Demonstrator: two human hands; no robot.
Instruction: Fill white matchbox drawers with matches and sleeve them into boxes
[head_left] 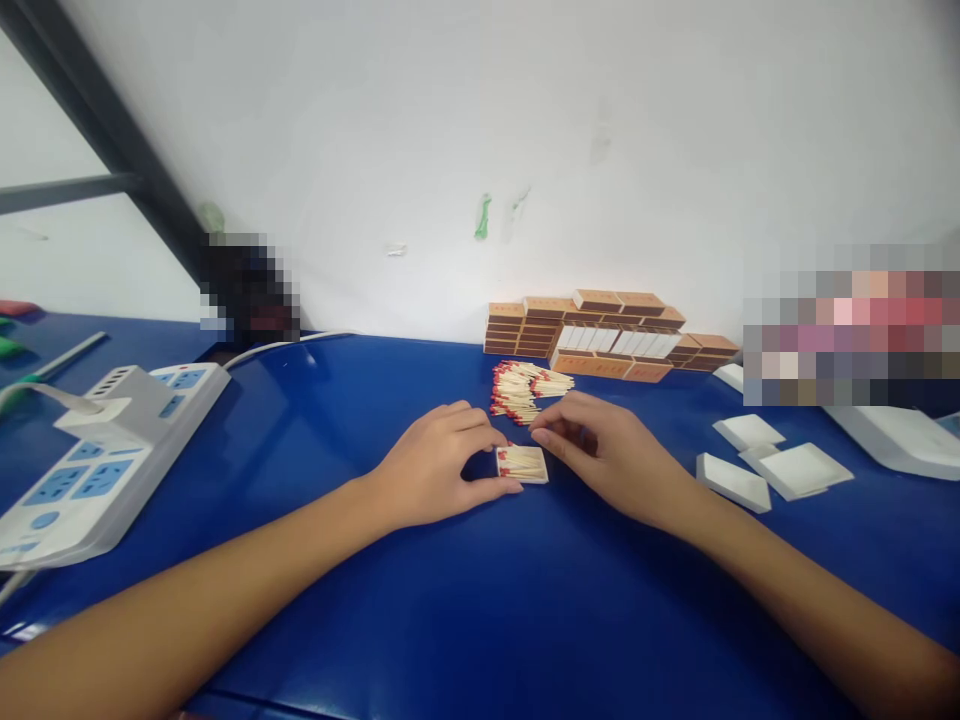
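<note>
Filling a small tray (545,474) with matches (520,461) appears to be the step in hand, at the centre of the frame on a blue desk (420,620). The tray lies flat, its matches mostly with red heads to the left. The left hand (442,465) is half open and curved round the tray's left end, thumb along the near side and fingertips by the far corner, lightly holding it. The right hand (611,450) hovers beside the tray's far right corner, fingers curled, thumb and forefinger close together. The next move probably calls for laying matches in line with the others, or reaching to the loose pile (517,393) just above for more. Whether the right hand pinches a match cannot be told, as its fingertips are too small to make out. The left fingers partly cover the tray's far left corner. Coarse pixel blocks hide things at the upper left and the right. At the left edge, a power strip (161,425) is cut off, and both forearms run out of the frame.
</note>
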